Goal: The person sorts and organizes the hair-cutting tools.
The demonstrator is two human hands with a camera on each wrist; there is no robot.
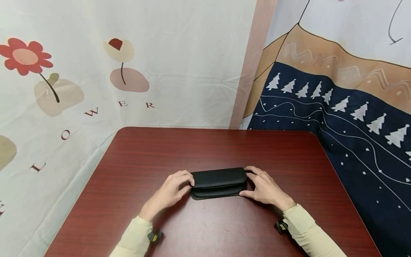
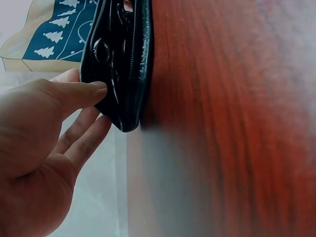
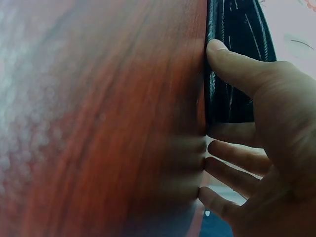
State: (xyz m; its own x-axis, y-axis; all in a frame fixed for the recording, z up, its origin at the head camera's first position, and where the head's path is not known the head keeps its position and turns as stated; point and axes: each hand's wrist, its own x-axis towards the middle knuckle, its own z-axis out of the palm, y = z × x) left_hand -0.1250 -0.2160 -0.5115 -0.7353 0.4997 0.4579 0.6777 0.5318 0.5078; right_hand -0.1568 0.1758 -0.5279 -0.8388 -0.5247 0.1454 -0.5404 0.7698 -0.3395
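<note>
A long black zip case (image 1: 219,178) lies across the table, its front side parted in a dark slit. My left hand (image 1: 170,192) pinches the left end of its upper panel, thumb in front and fingers behind. In the left wrist view, teeth of a zip line the opening of the case (image 2: 144,54), and dark, ring-like shapes show inside, too dim to name. At the other end, my right hand (image 1: 266,189) holds the right corner. Its thumb (image 3: 232,61) lies on the lower front lip, while the other fingers spread behind the end, some touching the table.
The reddish-brown wooden table (image 1: 154,150) has rounded far corners. A pale flower-print cloth (image 1: 192,71) hangs behind it, and a navy and tan cloth with white trees (image 1: 321,114) hangs at the right. Each wrist wears a small dark device (image 1: 155,236).
</note>
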